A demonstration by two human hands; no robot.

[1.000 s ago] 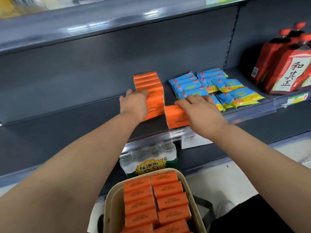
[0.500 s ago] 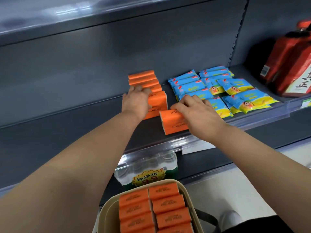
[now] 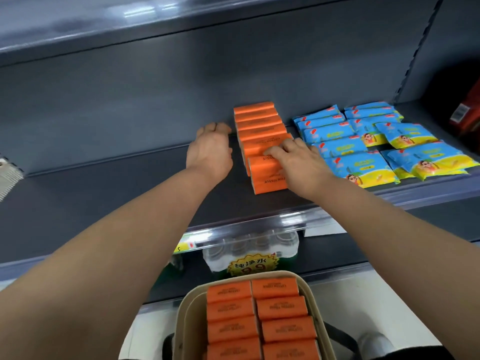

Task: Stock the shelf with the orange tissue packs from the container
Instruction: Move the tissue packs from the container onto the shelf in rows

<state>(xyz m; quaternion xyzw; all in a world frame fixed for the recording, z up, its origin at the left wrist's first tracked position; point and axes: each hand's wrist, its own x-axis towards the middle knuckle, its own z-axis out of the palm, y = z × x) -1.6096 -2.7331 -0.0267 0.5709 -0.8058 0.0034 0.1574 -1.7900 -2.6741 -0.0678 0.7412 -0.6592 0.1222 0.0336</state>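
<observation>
A row of several orange tissue packs (image 3: 257,120) runs front to back on the dark grey shelf (image 3: 104,198). The front pack (image 3: 267,175) stands at the near end of the row, and my right hand (image 3: 296,162) grips it from the right with fingers over its top. My left hand (image 3: 210,149) rests curled against the left side of the row, holding nothing. Below, a beige container (image 3: 181,320) holds two columns of orange tissue packs (image 3: 259,315).
Blue and yellow wipe packs (image 3: 371,144) lie right of the orange row. Red bottles (image 3: 467,113) stand at the far right. A pack of water bottles (image 3: 252,255) sits on the lower shelf behind the container. An upper shelf overhangs.
My right hand has slid the front pack back and left, in line with the row. My left hand shifted from the top of the packs to the row's left side.
</observation>
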